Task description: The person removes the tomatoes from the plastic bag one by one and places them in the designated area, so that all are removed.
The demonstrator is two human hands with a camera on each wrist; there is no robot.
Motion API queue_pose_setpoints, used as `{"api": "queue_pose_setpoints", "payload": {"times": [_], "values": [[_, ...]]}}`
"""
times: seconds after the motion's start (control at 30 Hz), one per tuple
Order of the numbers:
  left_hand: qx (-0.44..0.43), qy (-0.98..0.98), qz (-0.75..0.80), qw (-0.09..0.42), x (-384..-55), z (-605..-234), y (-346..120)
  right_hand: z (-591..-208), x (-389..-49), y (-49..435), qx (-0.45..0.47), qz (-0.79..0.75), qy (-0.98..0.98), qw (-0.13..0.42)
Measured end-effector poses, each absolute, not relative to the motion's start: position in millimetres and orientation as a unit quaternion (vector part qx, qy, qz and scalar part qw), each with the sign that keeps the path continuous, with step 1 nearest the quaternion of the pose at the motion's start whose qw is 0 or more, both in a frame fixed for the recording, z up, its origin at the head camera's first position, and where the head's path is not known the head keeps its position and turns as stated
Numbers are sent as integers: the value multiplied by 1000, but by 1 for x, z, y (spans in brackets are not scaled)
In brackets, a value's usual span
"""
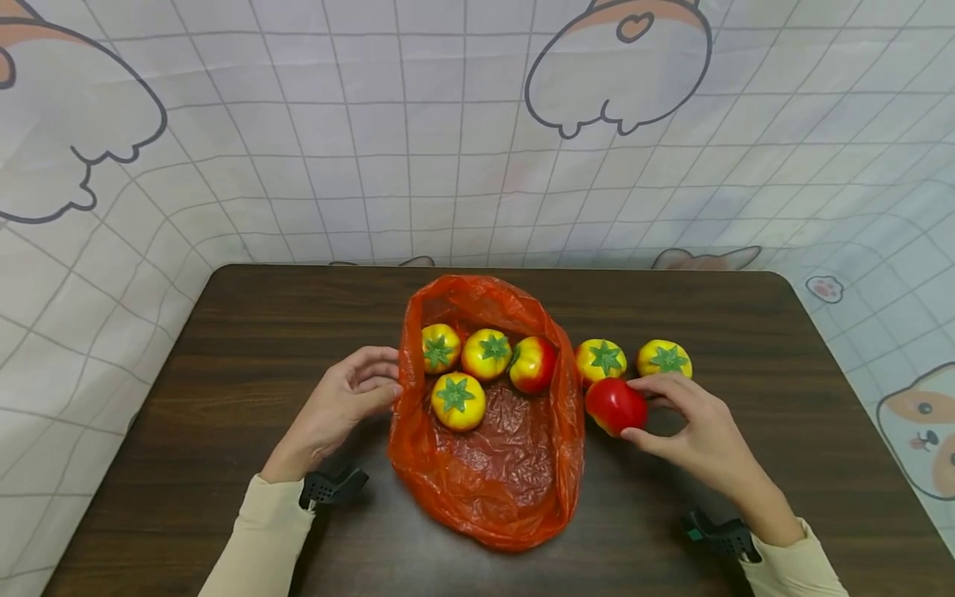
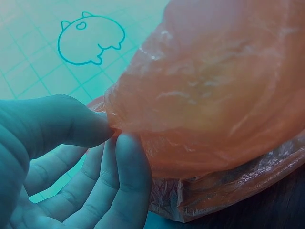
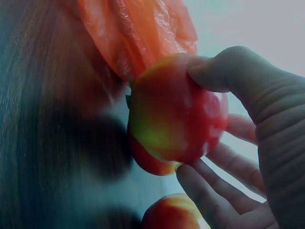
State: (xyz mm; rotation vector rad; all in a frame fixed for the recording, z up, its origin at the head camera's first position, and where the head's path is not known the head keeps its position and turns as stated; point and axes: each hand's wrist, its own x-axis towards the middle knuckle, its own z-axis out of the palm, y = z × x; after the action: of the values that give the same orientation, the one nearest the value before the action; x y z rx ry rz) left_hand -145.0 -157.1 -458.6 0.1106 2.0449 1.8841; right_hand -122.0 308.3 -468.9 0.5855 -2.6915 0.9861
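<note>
A red plastic bag (image 1: 488,514) lies with its mouth spread wide, and several red-and-yellow tomatoes with green star-shaped tops, such as one tomato (image 1: 458,401), sit inside. On the bag's left side, my left hand (image 1: 349,398) pinches the rim between thumb and fingers; the left wrist view shows the thumb and index finger meeting on the plastic (image 2: 200,95). My right hand (image 1: 694,423) grips a tomato (image 1: 616,406) just right of the bag, its red underside facing the head camera. In the right wrist view this tomato (image 3: 176,109) is held between thumb and fingers.
Two more tomatoes stand on the table outside the bag: one tomato (image 1: 601,361) against its right side and another tomato (image 1: 664,358) farther right. The dark wooden table (image 1: 246,356) ends at a white gridded cloth (image 1: 448,166) with cartoon drawings behind it.
</note>
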Motion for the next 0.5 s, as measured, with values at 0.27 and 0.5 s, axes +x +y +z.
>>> {"api": "queue_pose_setpoints", "payload": {"times": [0.27, 0.5], "values": [[43, 721, 669, 177, -145, -460, -158, -472, -123, 312, 197, 329, -920, 80], [42, 721, 668, 179, -146, -461, -157, -477, -123, 313, 182, 334, -923, 54]]}}
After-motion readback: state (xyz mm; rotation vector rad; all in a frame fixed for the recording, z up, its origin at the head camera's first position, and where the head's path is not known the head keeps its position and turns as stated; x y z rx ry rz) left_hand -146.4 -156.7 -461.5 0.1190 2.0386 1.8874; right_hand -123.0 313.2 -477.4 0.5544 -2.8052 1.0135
